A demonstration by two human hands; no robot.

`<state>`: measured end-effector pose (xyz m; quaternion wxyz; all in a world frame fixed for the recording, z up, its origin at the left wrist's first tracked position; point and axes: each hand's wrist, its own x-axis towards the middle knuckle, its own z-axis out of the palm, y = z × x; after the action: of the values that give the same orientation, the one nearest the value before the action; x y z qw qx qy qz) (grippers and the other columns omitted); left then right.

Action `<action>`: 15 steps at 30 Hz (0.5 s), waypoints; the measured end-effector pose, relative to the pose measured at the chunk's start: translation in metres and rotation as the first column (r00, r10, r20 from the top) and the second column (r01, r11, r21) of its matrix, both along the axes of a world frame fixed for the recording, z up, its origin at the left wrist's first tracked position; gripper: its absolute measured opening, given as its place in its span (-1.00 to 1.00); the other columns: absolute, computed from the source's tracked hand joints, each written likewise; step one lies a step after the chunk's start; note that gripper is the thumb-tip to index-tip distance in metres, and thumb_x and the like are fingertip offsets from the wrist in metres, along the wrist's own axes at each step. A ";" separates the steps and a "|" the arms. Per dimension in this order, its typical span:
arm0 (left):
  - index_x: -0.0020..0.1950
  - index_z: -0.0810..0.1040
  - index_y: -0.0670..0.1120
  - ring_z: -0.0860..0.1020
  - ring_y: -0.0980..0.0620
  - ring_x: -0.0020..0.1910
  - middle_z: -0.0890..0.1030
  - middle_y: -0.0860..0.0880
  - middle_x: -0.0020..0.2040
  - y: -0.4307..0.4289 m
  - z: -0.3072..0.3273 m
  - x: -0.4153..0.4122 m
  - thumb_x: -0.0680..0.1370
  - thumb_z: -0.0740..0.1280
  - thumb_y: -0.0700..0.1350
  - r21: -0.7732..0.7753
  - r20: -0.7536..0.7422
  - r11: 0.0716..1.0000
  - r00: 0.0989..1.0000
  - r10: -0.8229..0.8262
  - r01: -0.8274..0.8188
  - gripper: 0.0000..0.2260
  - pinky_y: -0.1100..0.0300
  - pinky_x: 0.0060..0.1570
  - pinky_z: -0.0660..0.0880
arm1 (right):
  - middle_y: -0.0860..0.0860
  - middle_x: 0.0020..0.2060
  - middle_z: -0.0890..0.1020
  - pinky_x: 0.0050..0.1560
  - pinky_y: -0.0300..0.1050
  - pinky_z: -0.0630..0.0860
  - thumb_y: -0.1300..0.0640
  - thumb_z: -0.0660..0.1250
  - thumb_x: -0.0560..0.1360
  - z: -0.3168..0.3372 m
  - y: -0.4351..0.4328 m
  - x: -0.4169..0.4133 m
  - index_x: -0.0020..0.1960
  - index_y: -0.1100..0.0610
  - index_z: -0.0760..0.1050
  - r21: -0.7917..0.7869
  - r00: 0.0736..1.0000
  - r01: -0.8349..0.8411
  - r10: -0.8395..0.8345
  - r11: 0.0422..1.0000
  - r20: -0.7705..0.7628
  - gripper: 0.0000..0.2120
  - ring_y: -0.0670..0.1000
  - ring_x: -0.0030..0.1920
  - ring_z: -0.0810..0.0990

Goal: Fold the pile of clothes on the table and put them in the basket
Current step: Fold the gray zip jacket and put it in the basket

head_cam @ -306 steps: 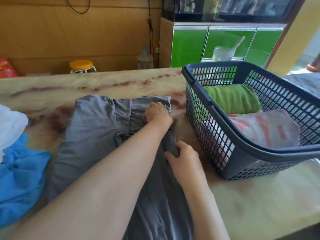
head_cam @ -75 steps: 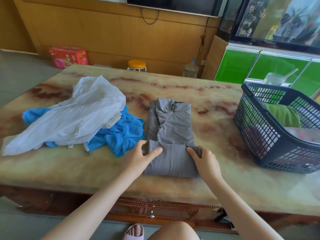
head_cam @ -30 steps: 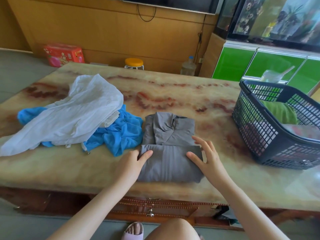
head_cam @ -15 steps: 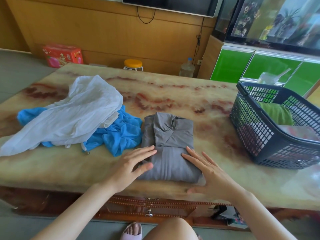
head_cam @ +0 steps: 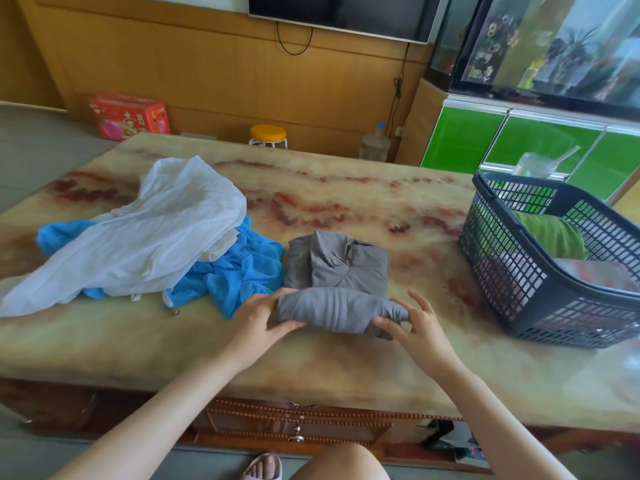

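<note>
A grey garment [head_cam: 341, 271] lies folded near the table's front edge, its near end rolled up into a thick bundle. My left hand [head_cam: 254, 318] grips the left end of that roll. My right hand [head_cam: 412, 325] pinches the right end with thumb and fingers. To the left lies a crumpled white garment [head_cam: 149, 233] on top of a blue garment [head_cam: 239, 271]. At the right stands a dark blue plastic basket [head_cam: 540, 299], holding a rolled green cloth [head_cam: 550, 233] and a pink-and-white folded cloth [head_cam: 595, 277].
The marble table [head_cam: 346, 206] stretches bare behind the grey garment and between it and the basket. A glass with a straw [head_cam: 535, 164] stands behind the basket. Beyond the table are a yellow stool [head_cam: 268, 135], a water bottle [head_cam: 375, 147], a red box [head_cam: 128, 116] and green cabinets [head_cam: 540, 143].
Half a second ago both hands lay flat and open on the grey garment's near half. Now they grip its two ends, and the near part is bunched into a roll.
</note>
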<state>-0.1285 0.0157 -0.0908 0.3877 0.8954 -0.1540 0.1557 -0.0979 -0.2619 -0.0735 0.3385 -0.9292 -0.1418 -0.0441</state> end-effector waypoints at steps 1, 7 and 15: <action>0.12 0.54 0.07 0.54 0.23 -0.08 0.59 0.30 -0.13 -0.003 0.003 0.004 0.39 0.11 0.47 -0.036 0.004 0.998 0.999 0.044 -0.043 -0.41 0.45 -0.09 0.38 | -0.08 0.00 0.62 0.41 -0.15 0.05 -0.19 0.30 0.41 -0.001 0.000 0.004 0.04 -0.02 0.56 0.046 0.999 0.033 -0.032 0.998 -0.024 -0.68 -0.24 0.33 0.05; -0.08 0.56 -0.01 0.58 0.16 -0.15 0.63 0.09 -0.19 -0.018 0.023 0.010 0.49 0.25 0.25 -0.135 -0.231 0.984 0.969 0.084 -0.117 -0.66 0.27 -0.12 0.48 | -0.09 -0.60 0.35 -0.38 -0.16 0.24 -0.19 0.30 0.45 0.010 0.010 0.000 -0.49 0.15 0.23 0.387 0.953 0.242 -0.145 0.890 -0.265 -0.46 -0.06 -0.44 0.37; 0.48 0.17 0.07 0.43 0.12 0.05 0.44 0.08 0.09 -0.027 0.011 0.012 0.48 0.35 0.08 -0.138 -0.209 0.939 0.936 0.284 -0.316 -0.38 0.25 0.02 0.35 | -0.06 0.18 0.47 0.21 -0.16 0.36 -0.04 0.32 0.51 0.006 0.018 0.005 0.41 -0.13 0.28 0.162 0.984 0.161 -0.171 0.973 0.050 -0.50 -0.06 0.22 0.40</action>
<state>-0.1165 -0.0114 -0.0798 0.4467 0.8827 0.0354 0.1416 -0.0925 -0.2441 -0.0677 0.4014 -0.9062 -0.0704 -0.1130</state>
